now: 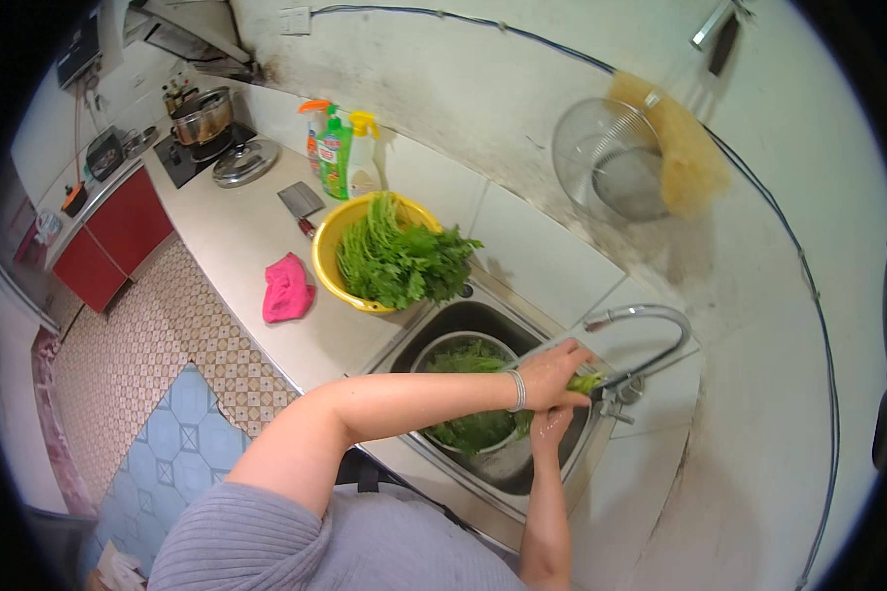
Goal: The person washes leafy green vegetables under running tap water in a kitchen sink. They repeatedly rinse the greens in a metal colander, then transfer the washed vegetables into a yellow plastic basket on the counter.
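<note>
My left hand [554, 375], with a silver bracelet at the wrist, is over the sink and curls around the pale stems of a bunch of leafy greens [585, 383], which look like celery. Right beneath it, my right hand [551, 428] grips the same bunch; the left hand partly hides its fingers. A metal basin [508, 342] of wet greens stands in the steel sink [506, 469]. From the curved chrome faucet [647, 310], a stream of water falls past my left hand towards the basin.
A yellow basin [327, 247] heaped with greens stands left of the sink, near a pink cloth [288, 288] and a cleaver [301, 199]. Several cleaner bottles [334, 155] line the wall. Farther off are a pot lid [245, 162] and a pot [202, 118]. Strainers [606, 159] hang on the wall.
</note>
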